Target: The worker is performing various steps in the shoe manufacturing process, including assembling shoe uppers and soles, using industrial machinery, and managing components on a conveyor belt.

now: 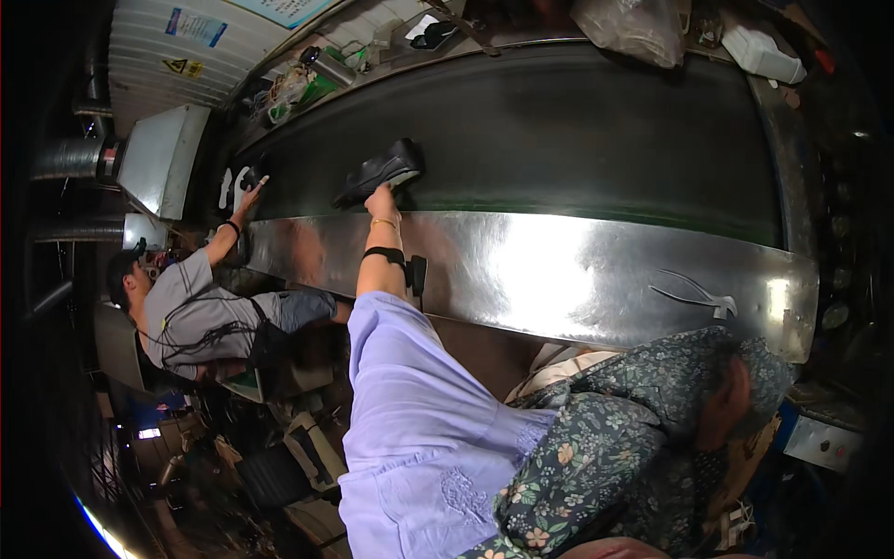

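Note:
A black shoe (380, 170) lies on the dark conveyor belt (577, 130), close to its near edge. My left hand (382, 199) reaches out from a lilac sleeve and grips the shoe from below. That wrist carries a gold bangle and a black strap. My right hand (729, 402) is low at the right, mostly wrapped in floral cloth. Its fingers do not show.
A wide steel ledge (559, 270) runs along the belt's near side, with a metal hand tool (696, 294) lying on it. At the left a person in a grey shirt (182, 312) touches white and black shoes (244, 179) on the belt. A plastic bag (631, 28) and a white container (764, 52) sit beyond the belt.

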